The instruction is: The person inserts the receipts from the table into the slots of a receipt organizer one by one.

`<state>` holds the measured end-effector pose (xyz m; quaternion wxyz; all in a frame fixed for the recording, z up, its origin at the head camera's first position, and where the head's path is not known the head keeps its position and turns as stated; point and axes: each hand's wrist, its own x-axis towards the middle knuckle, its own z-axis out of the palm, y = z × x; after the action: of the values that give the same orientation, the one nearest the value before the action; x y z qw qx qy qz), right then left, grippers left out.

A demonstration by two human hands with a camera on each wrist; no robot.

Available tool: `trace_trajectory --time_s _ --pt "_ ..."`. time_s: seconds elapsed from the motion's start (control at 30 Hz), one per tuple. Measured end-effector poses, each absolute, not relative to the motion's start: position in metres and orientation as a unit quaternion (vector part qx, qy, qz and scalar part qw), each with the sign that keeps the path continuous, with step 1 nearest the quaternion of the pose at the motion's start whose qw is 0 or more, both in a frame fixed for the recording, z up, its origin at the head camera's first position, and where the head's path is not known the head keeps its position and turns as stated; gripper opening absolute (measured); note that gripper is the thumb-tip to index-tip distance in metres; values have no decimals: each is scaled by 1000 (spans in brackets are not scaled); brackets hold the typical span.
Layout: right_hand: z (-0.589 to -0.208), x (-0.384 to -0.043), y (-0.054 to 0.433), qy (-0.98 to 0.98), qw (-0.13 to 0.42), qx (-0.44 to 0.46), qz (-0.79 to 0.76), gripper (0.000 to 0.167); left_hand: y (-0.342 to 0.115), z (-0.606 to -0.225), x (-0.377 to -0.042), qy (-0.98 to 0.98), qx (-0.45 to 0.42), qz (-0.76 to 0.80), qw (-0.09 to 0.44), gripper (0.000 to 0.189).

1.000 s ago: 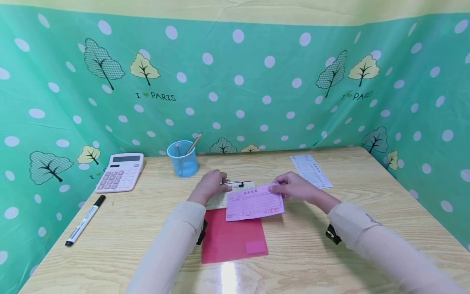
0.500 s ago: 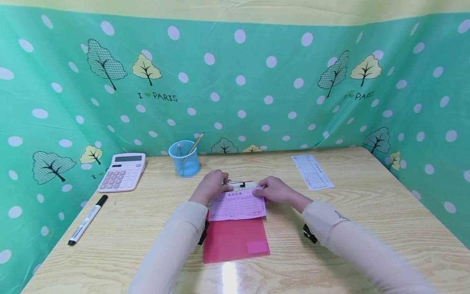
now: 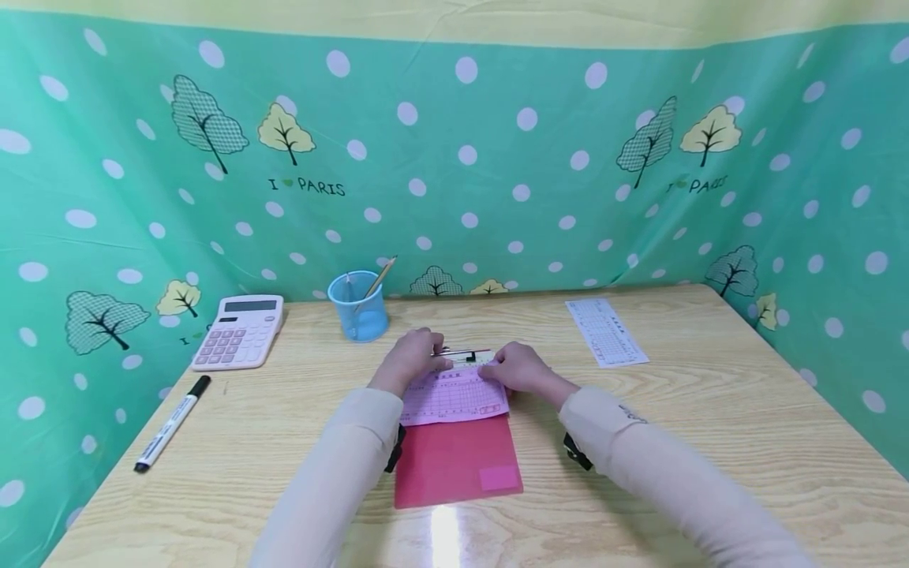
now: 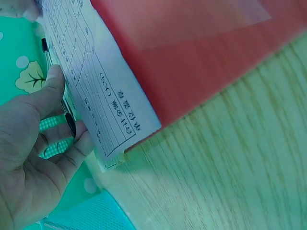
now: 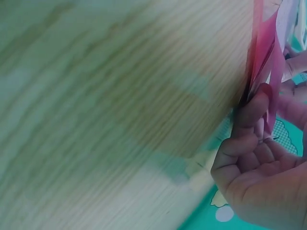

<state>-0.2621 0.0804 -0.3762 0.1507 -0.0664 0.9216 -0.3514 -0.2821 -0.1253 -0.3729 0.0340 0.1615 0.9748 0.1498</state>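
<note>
A red clipboard (image 3: 454, 465) lies on the table, with a metal wire clip (image 3: 469, 356) at its far edge. My left hand (image 3: 412, 359) grips that clip; in the left wrist view the thumb and fingers are around its black-tipped wire (image 4: 70, 125). A pink printed form (image 3: 454, 397) covers the clipboard's upper half, over a pale sheet (image 4: 112, 163) whose edge peeks out. The form's far right corner is pinched by my right hand (image 3: 524, 367). In the right wrist view, the right fingers (image 5: 252, 112) are curled at the form's edge.
A pink calculator (image 3: 239, 331) and a white marker (image 3: 173, 424) with black ends lie on the left. Behind the left hand stands a blue mesh pen cup (image 3: 360, 312) holding pencils. Another printed form (image 3: 607, 333) lies at the back right.
My right hand has brought the pink form leftward over the clipboard and up toward the clip, covering most of the pale sheet. The left hand has stayed at the clip.
</note>
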Motion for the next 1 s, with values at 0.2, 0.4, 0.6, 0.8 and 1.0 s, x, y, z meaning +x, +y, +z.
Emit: trace_trajectory --time_s 0.2,0.4,0.6,0.8,1.0 --pt "-379 -265 74 922 156 -37 -353 39 -126 -375 -282 972 182 146 17 29" --pt "-380 -270 70 929 158 -25 -333 35 -124 -373 -282 973 169 154 27 25" --pt "-378 -276 67 933 160 -26 -322 37 -125 -369 -282 971 160 175 38 25" --pt "-377 -281 67 929 167 -19 -329 38 -127 -365 -283 968 148 193 62 26" --pt "-378 -283 66 926 176 -10 -335 39 -129 -363 -289 967 150 188 80 30"
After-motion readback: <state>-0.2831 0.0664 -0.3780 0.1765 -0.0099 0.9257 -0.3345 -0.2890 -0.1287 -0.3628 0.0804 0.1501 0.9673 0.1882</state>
